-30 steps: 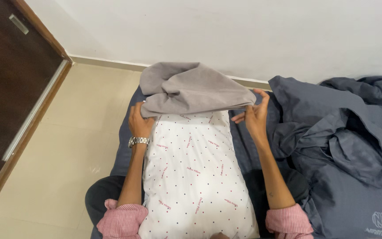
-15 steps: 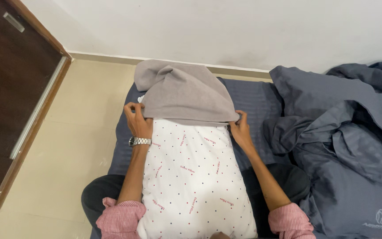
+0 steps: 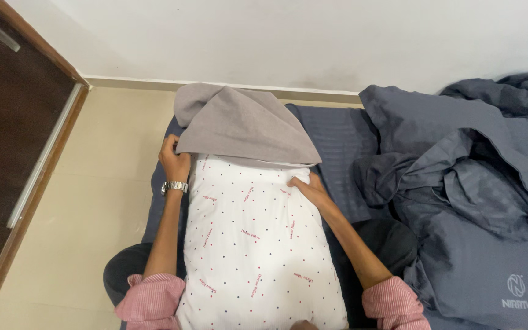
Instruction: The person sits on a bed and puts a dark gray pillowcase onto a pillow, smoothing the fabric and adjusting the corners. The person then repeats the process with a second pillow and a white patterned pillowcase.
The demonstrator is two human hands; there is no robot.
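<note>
A white pillow with small red dots lies lengthwise on my lap. A grey pillowcase covers its far end. My left hand, with a metal watch on the wrist, grips the left edge of the pillowcase opening. My right hand rests on the pillow's right side just below the pillowcase edge, fingers pressing on the white fabric. Whether it still holds the pillowcase edge is not clear.
A dark blue striped sheet covers the mattress under the pillow. A crumpled dark blue duvet is piled to the right. Beige floor tiles and a dark wooden door lie to the left; a white wall stands ahead.
The pillowcase was pulled over the pillow's far end. My right hand dropped from holding the case's raised right corner onto the pillow's right side. My left hand stayed on the left edge.
</note>
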